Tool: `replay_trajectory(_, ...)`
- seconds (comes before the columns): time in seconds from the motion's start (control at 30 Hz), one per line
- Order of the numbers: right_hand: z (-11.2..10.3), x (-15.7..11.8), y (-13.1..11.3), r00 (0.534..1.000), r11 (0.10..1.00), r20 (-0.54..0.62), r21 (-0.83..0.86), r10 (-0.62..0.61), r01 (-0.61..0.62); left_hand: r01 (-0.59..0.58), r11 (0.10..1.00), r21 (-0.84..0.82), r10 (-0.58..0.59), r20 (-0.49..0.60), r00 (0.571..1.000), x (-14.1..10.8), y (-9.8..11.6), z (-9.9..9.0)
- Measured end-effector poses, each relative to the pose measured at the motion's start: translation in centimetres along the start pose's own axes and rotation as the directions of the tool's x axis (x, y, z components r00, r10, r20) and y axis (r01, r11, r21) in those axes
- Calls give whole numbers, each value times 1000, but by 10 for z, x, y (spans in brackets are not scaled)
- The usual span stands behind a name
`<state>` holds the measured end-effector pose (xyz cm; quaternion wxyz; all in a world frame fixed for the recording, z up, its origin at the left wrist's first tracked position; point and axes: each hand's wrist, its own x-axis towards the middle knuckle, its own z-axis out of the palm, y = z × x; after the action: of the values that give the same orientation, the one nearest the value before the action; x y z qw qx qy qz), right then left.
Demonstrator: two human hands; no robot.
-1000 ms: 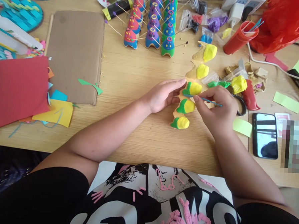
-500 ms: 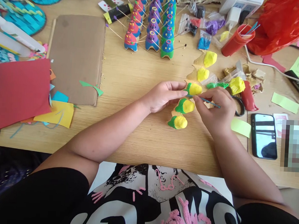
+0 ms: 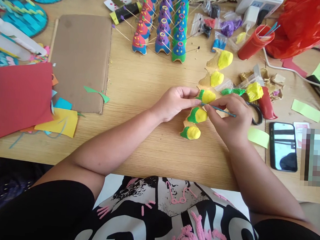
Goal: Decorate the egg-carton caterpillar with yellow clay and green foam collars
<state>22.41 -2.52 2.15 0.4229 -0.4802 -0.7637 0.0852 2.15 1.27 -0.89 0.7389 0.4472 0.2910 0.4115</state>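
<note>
A strip of egg carton cups (image 3: pixel 200 115) runs toward me across the table, its cups capped with yellow clay. The three nearer cups also carry green clay, while bare brown cardboard shows on the two farther ones. My left hand (image 3: pixel 175 103) grips the strip at its middle cup, thumb on the near side and fingers behind. Pinched in my right hand (image 3: pixel 231 116) is a thin blue modelling tool (image 3: pixel 221 110). Its tip meets the middle cup beside my left thumb, where the exact contact is hard to make out.
Finished caterpillar-like carton strips (image 3: pixel 163 27) with sticks stand at the back. A cardboard sheet (image 3: pixel 79 62) and red paper (image 3: pixel 22 95) lie left. On the right are yellow clay (image 3: pixel 255 91), black-handled scissors (image 3: pixel 257 114), a red cup (image 3: pixel 255 42) and a phone (image 3: pixel 284 146).
The blue tool and my right fingertips have shifted slightly to the left and down at the middle cup. My left hand keeps its hold, and the strip has barely moved.
</note>
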Motion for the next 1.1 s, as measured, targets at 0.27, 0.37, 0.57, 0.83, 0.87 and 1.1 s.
replay_trajectory(0.27,-4,3,0,999,1000,47,0,10,-10,53,999,12,-53,39,998,-5,5,0)
replay_trajectory(0.37,-4,2,2,999,1000,31,-15,-21,21,89,996,-12,-89,9,996,-7,8,1)
replay_trajectory(0.57,-2,1,5,999,1000,34,8,-29,29,111,993,-26,-112,-42,993,-7,9,3)
replay_trajectory(0.83,-5,2,0,993,986,115,155,38,-56,91,995,-43,-93,-30,995,-6,6,4)
replay_trajectory(0.87,-5,2,-1,992,984,122,168,45,-65,93,995,-44,-95,-31,995,-6,6,3)
replay_trajectory(1.1,-3,0,-3,993,977,56,181,105,-113,100,995,-31,-101,-51,994,-5,5,3)
